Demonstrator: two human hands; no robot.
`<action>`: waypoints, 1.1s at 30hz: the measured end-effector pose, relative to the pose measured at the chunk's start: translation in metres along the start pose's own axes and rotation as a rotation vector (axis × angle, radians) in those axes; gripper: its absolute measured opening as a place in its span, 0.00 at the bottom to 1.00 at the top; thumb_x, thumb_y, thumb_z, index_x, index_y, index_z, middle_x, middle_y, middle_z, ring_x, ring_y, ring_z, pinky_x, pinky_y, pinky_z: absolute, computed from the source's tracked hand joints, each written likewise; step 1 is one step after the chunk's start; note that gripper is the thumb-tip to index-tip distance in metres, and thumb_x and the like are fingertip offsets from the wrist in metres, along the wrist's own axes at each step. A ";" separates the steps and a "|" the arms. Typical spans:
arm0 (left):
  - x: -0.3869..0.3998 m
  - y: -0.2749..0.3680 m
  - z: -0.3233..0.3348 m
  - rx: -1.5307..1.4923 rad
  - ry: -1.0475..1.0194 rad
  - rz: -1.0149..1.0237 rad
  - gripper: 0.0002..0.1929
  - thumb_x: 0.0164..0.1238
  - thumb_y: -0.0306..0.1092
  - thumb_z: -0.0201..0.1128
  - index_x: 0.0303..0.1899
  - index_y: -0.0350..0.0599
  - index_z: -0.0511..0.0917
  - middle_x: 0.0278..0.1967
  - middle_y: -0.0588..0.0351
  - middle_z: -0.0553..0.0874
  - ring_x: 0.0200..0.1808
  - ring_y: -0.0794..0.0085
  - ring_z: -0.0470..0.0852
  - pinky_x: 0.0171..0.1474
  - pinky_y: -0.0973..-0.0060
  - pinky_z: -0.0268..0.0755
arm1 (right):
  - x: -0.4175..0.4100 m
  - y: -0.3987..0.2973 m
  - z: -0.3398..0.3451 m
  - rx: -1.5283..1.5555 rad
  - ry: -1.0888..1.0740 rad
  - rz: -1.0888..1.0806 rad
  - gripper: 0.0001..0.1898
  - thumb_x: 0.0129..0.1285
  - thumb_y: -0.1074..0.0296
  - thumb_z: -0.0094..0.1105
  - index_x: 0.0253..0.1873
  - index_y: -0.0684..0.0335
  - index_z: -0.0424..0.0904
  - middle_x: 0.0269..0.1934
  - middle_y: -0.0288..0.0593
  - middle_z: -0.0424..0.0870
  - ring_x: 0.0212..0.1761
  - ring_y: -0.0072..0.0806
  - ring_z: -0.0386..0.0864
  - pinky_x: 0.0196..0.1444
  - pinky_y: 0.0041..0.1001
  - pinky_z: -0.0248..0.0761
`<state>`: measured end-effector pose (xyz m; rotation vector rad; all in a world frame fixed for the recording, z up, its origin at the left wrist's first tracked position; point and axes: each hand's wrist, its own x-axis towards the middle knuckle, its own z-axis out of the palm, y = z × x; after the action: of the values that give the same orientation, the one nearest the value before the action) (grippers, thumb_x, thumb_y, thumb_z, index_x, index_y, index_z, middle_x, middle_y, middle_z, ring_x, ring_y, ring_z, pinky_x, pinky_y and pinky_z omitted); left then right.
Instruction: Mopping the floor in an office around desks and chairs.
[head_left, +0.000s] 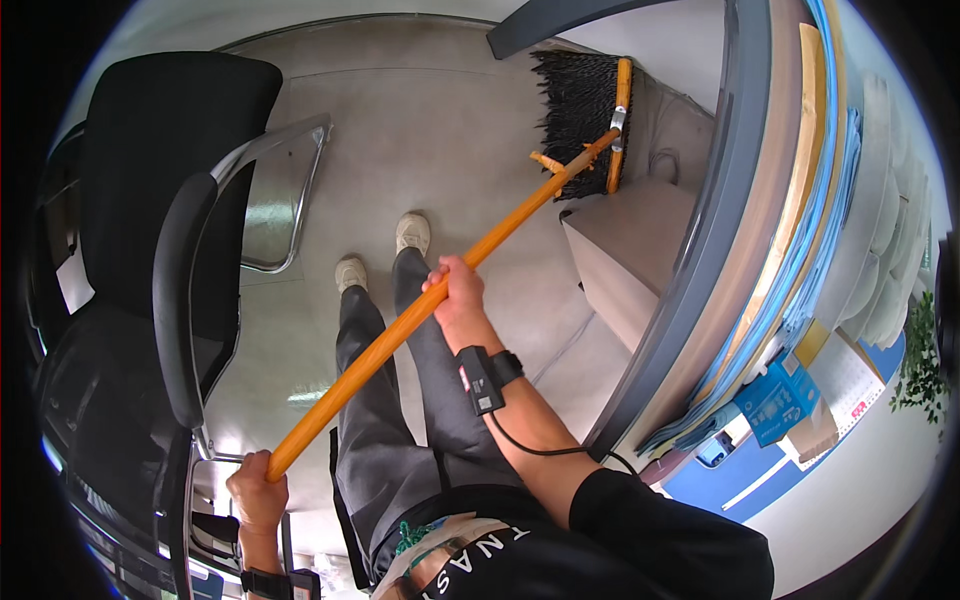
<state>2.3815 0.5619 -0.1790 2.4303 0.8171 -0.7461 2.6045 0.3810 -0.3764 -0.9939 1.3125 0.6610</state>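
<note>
A long wooden mop handle (382, 349) runs diagonally across the view, from lower left to upper right. My left hand (257, 491) is closed around its near end, by the chair. Farther along the shaft, over my legs, my right hand (456, 291) grips it too. At the far end, a wooden crossbar with a metal clamp holds the mop head (574, 124), whose black strands lie on the grey floor (457, 150) and point left. A piece of orange-brown material (547, 162) sticks out from the shaft near the head.
A black armchair with metal legs (199, 300) stands close on the left. At the right are a desk's dark edge (694, 247) with stacked folders and a blue box (778, 397) above it. A pale box-like unit (622, 247) and cables (664, 161) are beside the mop head.
</note>
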 end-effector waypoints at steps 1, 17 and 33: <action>0.008 0.008 -0.007 0.005 0.035 0.051 0.10 0.31 0.21 0.55 0.24 0.41 0.71 0.17 0.52 0.72 0.17 0.59 0.72 0.19 0.70 0.64 | 0.002 -0.008 0.003 -0.024 -0.029 0.013 0.06 0.46 0.75 0.48 0.22 0.60 0.60 0.13 0.36 0.60 0.14 0.25 0.62 0.18 0.26 0.60; 0.034 0.042 -0.051 0.087 0.021 0.249 0.15 0.29 0.21 0.57 0.27 0.39 0.69 0.16 0.53 0.70 0.17 0.60 0.71 0.19 0.70 0.63 | -0.011 -0.049 -0.008 0.078 -0.073 -0.166 0.06 0.47 0.72 0.49 0.24 0.63 0.61 0.15 0.39 0.62 0.17 0.28 0.63 0.21 0.26 0.61; 0.062 0.067 -0.036 0.093 -0.042 0.199 0.09 0.33 0.24 0.56 0.23 0.42 0.68 0.17 0.51 0.73 0.19 0.57 0.73 0.21 0.66 0.64 | 0.016 -0.077 0.013 -0.011 0.000 -0.216 0.05 0.50 0.74 0.45 0.25 0.63 0.60 0.17 0.38 0.63 0.15 0.25 0.61 0.18 0.26 0.60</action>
<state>2.4798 0.5594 -0.1740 2.5228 0.5255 -0.7703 2.6802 0.3556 -0.3761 -1.1261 1.1822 0.5033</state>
